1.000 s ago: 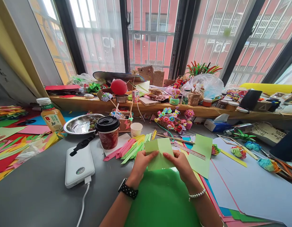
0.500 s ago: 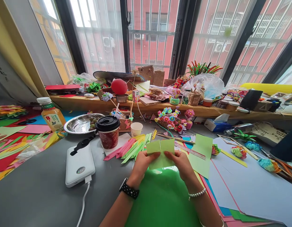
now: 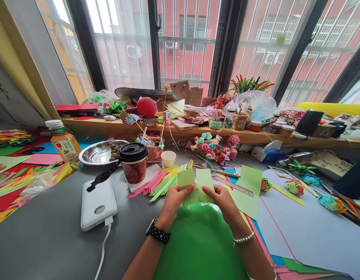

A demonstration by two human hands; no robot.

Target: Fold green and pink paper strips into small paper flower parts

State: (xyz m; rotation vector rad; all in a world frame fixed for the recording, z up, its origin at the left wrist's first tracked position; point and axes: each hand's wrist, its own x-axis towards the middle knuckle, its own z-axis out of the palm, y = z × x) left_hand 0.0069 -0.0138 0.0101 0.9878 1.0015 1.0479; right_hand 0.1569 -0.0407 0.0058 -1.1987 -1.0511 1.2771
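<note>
I hold a small light-green sheet of paper (image 3: 197,182) upright over a shiny green mat (image 3: 197,241). The sheet is split down its middle into two halves that stand a little apart at the top. My left hand (image 3: 174,204) pinches the left half near its lower edge; it wears a black watch. My right hand (image 3: 223,202), with a bead bracelet on the wrist, pinches the right half. Behind the sheet lie a second light-green sheet (image 3: 247,190) and a ruler (image 3: 234,186).
A white power bank (image 3: 98,204) with cable lies at left, beside a red cup with black lid (image 3: 133,163), a steel bowl (image 3: 100,152) and a juice bottle (image 3: 65,144). Coloured paper strips (image 3: 159,182) fan out ahead. Large white sheets (image 3: 311,229) cover the right.
The light-green sheet has parted along its centre from the top downward; the two halves have moved apart. My hands stay in about the same place.
</note>
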